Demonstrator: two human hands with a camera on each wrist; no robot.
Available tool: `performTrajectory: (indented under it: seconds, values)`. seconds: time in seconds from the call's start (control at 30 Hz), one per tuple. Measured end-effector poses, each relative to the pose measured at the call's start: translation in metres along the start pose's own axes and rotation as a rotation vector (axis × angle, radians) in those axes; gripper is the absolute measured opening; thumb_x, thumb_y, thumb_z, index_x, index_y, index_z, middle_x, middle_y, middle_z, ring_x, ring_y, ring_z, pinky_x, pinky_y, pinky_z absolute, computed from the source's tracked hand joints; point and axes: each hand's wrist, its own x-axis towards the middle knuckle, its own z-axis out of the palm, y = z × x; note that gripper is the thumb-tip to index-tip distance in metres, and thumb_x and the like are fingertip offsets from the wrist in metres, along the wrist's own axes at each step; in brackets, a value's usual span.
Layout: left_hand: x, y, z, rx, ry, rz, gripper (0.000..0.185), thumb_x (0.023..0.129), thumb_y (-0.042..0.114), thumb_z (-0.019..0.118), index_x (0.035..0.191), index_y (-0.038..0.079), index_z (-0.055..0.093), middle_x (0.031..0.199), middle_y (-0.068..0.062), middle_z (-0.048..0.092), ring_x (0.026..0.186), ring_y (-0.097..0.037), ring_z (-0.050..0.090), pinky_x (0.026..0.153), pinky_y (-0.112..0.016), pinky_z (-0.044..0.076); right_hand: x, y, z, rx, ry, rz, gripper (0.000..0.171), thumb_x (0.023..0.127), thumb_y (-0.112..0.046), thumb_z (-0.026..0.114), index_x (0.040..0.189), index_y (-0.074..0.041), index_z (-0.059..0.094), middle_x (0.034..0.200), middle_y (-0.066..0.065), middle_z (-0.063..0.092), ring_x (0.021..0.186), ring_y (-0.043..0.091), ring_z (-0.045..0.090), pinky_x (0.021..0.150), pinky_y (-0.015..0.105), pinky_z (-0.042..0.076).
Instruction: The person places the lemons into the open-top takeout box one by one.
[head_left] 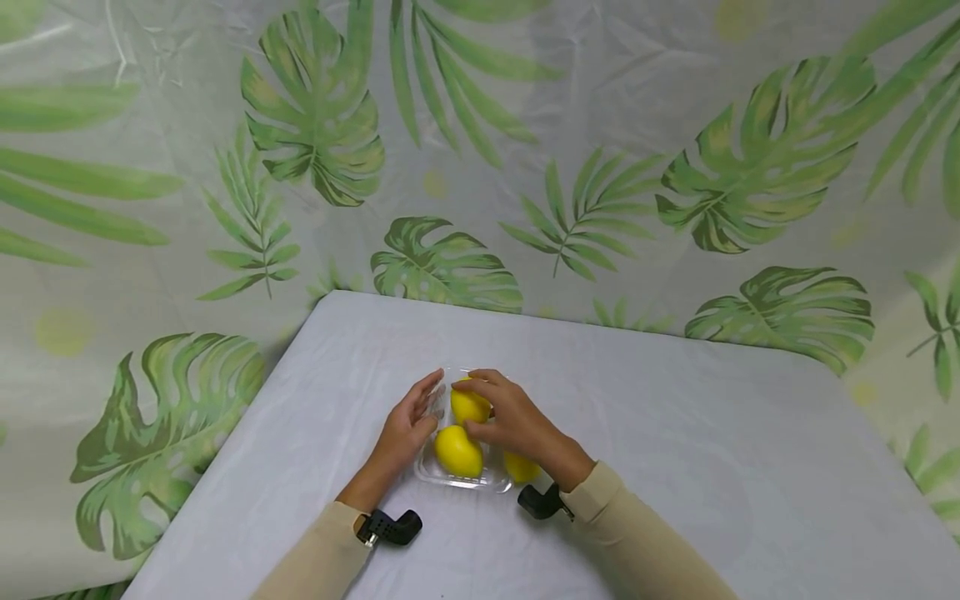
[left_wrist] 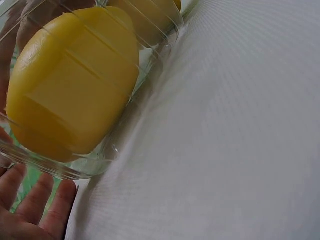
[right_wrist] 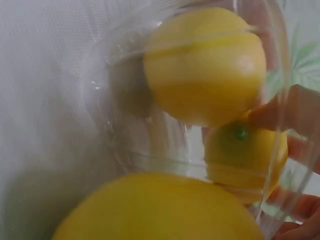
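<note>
A clear plastic container (head_left: 472,485) stands on the table with two yellow lemons inside. My right hand (head_left: 517,417) reaches in over its right side and holds the far lemon (head_left: 468,407), thumb on the near side and fingers over the top. In the right wrist view that lemon (right_wrist: 240,160) shows a green stem end. The near lemon (head_left: 459,452) lies close beside it. Along the container's left wall rests my left hand (head_left: 407,427), its fingers extended. Outside the container, a third lemon (head_left: 521,467) sits to the right, partly hidden beneath my right wrist.
A white cloth covers the table (head_left: 675,467). Behind it hangs a pale curtain (head_left: 585,100) printed with green leaves, reaching down to the table's far edge. Black wrist cameras (head_left: 397,527) sit on both wrists, low over the cloth.
</note>
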Motion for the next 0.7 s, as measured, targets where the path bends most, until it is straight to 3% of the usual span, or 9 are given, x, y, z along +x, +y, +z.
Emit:
performTrajectory:
  seconds: [0.7]
  values:
    - [0.0011,-0.0014,-0.0005,0.006,-0.001,0.000,0.061,0.089,-0.013,0.043,0.148,-0.004,0.030,0.154,-0.021,0.029,0.140,-0.037,0.030,0.108,-0.046,0.035,0.0052,-0.0055,0.0096,-0.085,-0.033,0.053,0.050,0.087,-0.025,0.070,0.134,-0.014,0.058,0.134,0.012,0.050,0.109,0.025,0.055,0.095,0.039,0.051]
